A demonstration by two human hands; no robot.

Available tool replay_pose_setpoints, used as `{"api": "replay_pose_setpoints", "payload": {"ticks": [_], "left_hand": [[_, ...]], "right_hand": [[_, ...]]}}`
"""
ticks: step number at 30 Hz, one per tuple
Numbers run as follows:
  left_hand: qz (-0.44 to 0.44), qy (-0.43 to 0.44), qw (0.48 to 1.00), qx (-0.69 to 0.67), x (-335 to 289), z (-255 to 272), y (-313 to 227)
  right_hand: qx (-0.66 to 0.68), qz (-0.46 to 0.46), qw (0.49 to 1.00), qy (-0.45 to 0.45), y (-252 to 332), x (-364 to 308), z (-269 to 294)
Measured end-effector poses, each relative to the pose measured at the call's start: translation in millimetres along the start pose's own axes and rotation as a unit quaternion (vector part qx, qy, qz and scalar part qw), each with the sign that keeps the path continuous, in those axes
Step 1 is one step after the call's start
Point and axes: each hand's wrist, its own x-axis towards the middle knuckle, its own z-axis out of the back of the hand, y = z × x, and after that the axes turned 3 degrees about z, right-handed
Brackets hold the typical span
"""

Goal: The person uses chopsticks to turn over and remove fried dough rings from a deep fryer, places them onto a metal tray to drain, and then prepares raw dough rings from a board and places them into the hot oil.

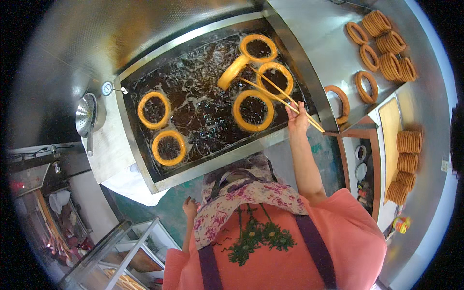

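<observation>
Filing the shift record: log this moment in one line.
Right hand: chopsticks at tilted ring | left hand: beside apron | fryer: rings in oil

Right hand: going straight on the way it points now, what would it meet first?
Probably the rightmost golden ring in the oil, just ahead of the right hand. Its height is unclear from this view, so it might pass above.

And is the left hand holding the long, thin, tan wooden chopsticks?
No, the right hand holds the chopsticks; the left hand hangs apart.
</observation>
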Motion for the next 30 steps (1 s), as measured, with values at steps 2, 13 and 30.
{"api": "replay_pose_setpoints", "payload": {"ticks": [2,13,30], "left_hand": [[0.011,0.009,1.000,0.004,-9,-8,-22],[0.050,0.105,0.991,-0.070,32,-16,-6],[0.005,-0.037,0.997,-0.072,-50,-5,78]], "right_hand": [[-0.016,0.037,0.999,-0.025,8,-10,8],[-0.176,0.240,0.955,0.017,82,-71,35],[-0.085,0.022,0.993,0.083,45,-33,90]]}}
